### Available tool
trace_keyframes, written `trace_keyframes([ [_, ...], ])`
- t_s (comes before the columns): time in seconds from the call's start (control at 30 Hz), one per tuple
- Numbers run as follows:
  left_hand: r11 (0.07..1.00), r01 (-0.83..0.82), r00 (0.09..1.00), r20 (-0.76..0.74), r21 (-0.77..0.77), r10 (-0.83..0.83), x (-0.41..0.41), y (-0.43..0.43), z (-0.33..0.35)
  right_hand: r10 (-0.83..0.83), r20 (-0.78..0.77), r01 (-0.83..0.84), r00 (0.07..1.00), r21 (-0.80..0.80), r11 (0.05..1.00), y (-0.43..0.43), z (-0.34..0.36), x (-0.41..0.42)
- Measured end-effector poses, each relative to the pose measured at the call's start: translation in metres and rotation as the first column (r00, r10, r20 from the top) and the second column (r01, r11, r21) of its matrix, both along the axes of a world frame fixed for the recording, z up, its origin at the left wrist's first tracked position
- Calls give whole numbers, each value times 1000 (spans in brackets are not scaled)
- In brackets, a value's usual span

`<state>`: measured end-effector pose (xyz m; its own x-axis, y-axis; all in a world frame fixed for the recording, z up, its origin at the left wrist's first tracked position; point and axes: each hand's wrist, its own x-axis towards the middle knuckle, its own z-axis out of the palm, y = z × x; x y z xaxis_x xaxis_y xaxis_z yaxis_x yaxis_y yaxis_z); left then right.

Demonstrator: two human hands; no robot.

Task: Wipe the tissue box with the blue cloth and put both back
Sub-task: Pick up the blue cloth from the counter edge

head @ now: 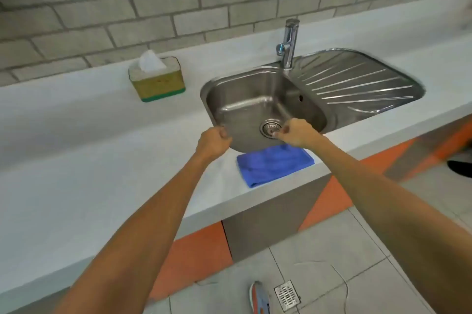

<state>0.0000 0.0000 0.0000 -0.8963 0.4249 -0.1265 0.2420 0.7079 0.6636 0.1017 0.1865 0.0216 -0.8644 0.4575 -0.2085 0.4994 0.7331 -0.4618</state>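
Note:
A yellow-green tissue box [159, 81] with a white tissue sticking out stands on the pale counter, left of the sink and near the wall. A folded blue cloth [274, 164] lies on the counter's front edge, just below the sink basin. My left hand [213, 142] hovers over the basin's front left rim, fingers curled shut with nothing in them. My right hand [297, 133] hangs over the basin's front, just above the cloth's far edge, also curled into a loose fist and empty. Neither hand touches the box or the cloth.
A steel sink [245, 86] with a ribbed drainboard [357, 81] and a chrome tap [290, 42] is set into the counter [76, 139]. A grey brick wall runs behind. Below are a tiled floor, a floor drain [287, 294] and a shoe [259, 298].

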Motion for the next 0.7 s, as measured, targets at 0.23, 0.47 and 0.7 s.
trace_keyframes([
  [0.23, 967, 9, 992, 120, -256, 22, 26, 19, -46, -10, 173, 13, 985, -18, 1000, 9, -32, 12],
  [0.47, 982, -142, 937, 338, 127, 92, 24, 37, -31, -24, 187, 43, 982, -95, 995, 14, -43, -3],
  [0.7, 924, -32, 995, 97, 381, -5, -11, 45, 34, -257, -123, 94, 959, -716, 692, -23, -47, -57],
])
